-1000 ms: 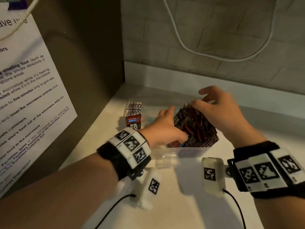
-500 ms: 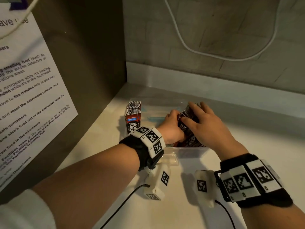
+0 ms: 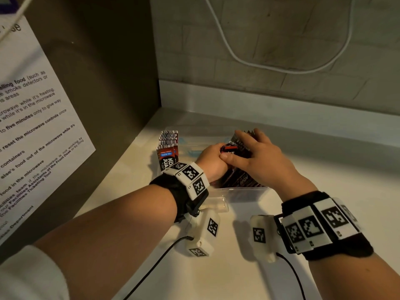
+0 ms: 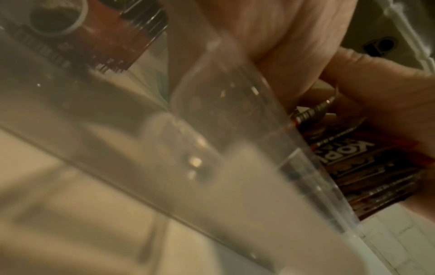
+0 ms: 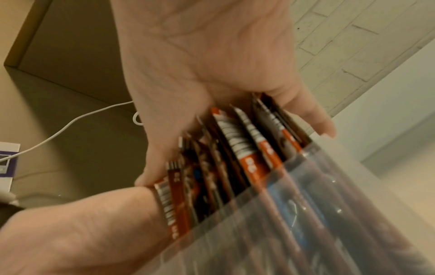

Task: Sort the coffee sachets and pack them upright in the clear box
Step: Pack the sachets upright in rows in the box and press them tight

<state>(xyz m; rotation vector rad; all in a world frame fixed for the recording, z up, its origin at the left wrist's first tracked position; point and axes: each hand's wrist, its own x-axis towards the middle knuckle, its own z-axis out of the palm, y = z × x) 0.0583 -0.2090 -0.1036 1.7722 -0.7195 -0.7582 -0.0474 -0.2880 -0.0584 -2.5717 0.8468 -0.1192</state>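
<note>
A clear box stands on the pale counter. At its left end a neat upright row of red-and-black coffee sachets fills the corner. To the right, a dark bunch of sachets stands in the box between both hands. My left hand is curled against the bunch's left side. My right hand clasps it from above, thumb at the near left, fingers over the tops. In the right wrist view the palm covers the fanned sachet tops above the box wall.
A brown cabinet side with a printed notice walls off the left. A brick wall with a white cable runs behind the box. Bare counter lies to the right and in front. A small clear tab juts from the box's near side.
The loose, fanned bunch has been squeezed together and shifted left in the box. My right hand dropped from its top right corner onto it, and my left hand closed against its side.
</note>
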